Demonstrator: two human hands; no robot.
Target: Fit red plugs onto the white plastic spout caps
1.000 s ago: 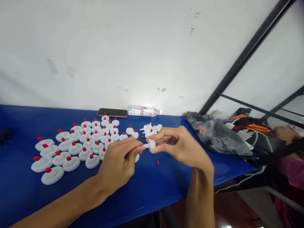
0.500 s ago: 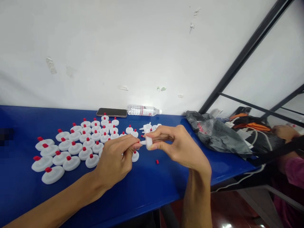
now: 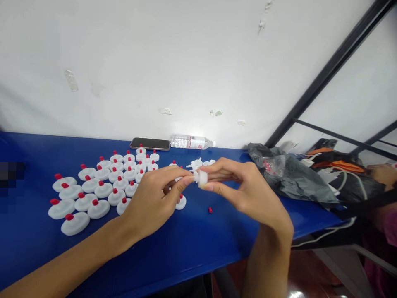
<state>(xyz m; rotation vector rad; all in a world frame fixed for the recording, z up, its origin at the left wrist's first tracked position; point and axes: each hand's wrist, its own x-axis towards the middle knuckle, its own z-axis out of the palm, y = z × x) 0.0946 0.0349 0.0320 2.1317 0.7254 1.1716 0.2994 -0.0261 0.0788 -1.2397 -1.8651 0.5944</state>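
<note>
My right hand pinches a small white plastic cap above the blue table. My left hand meets it from the left, thumb and forefinger closed on the cap's nozzle end; what they pinch there is hidden. Several white caps with red tips stand in rows on the table to the left. A few bare white caps lie behind my hands. One loose red tip lies on the table below my right hand, and one finished cap sits just under my left fingers.
A dark phone and a clear water bottle lie by the white wall. A grey plastic bag and cables sit at the table's right end. Another person's hand shows at the far right, behind a black metal frame.
Both hands have risen slightly and shifted right with the white cap. My left fingers have closed in over the nozzle end, which showed before. The camera has tilted a little.
</note>
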